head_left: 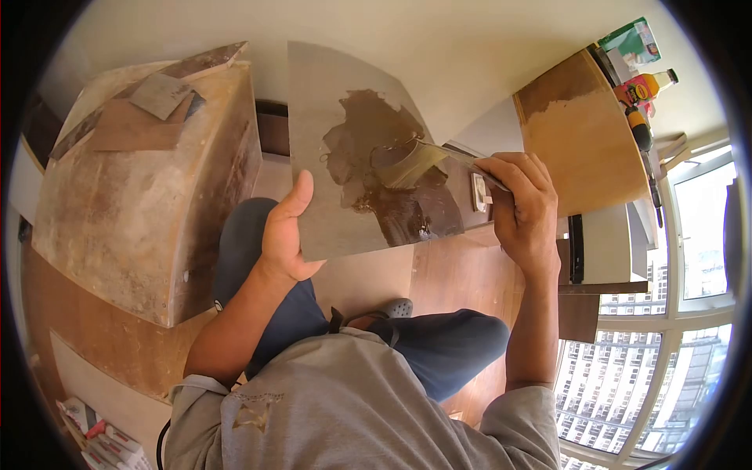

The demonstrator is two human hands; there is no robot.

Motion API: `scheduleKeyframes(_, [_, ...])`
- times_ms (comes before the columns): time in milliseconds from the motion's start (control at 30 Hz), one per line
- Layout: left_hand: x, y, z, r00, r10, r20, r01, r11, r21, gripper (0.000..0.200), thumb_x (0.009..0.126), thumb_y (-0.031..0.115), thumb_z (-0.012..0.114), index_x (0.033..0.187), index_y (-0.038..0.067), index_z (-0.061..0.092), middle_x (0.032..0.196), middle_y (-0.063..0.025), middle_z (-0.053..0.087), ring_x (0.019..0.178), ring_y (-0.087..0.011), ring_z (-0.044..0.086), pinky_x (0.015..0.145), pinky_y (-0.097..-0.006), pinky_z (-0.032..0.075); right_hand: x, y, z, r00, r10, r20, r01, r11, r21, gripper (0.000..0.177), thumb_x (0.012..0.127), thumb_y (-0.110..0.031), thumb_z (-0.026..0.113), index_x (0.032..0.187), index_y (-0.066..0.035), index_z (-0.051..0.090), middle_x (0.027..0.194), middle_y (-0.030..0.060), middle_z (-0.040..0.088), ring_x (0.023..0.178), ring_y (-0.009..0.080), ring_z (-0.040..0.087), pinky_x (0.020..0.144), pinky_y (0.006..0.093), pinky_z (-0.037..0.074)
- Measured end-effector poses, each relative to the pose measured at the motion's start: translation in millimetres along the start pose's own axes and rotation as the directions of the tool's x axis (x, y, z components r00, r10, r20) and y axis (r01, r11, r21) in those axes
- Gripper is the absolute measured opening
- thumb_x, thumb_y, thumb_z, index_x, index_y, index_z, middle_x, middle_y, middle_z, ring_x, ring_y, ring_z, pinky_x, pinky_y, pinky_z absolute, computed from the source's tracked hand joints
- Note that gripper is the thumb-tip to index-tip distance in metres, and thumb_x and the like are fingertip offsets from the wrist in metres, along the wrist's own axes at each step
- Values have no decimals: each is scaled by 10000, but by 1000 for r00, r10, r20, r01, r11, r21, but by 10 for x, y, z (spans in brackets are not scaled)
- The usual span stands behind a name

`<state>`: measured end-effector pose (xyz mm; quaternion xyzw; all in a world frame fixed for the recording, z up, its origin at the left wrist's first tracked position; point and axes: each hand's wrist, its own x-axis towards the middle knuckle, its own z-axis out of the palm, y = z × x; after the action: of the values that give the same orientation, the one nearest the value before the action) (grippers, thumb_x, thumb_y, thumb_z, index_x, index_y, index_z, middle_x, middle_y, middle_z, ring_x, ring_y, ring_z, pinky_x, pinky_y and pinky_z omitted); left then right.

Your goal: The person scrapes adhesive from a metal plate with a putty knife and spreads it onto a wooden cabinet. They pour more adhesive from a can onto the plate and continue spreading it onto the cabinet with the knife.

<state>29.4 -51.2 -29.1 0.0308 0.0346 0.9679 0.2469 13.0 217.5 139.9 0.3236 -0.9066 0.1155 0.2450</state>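
A thin grey rectangular sheet (313,102) is held tilted in front of me. My left hand (286,239) grips its lower left edge, thumb showing along the side and the other fingers hidden beneath. Wet dark brown glue (364,125) covers an uneven patch from the sheet's middle to its lower right. My right hand (526,200) is closed on a thin flat spreader (458,157). Its glue-coated, yellowish end (411,168) touches the brown patch. How the fingertips sit under the spreader is hidden.
A large stained wooden box (133,219) stands left, with loose brown sheet pieces (141,129) on top. At right is a wooden cabinet panel (583,141), with a bottle (646,88), a yellow-black handled tool (638,127) and a green packet (630,43) beyond. Windows (611,384) fill the lower right.
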Motion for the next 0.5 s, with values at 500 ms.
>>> scheduleKeyframes(500, [-56,-4,68,1000,-14,-2,14,1000,-23,513,1046,416,520,1432,79,503,1375,-131,612,1234,-326,609,1041,-515,488,178,92,399,951,-128,280,73,978,198,299,762,77,656,1043,-16,700,1008,147,686,936,354,626,844,426,483])
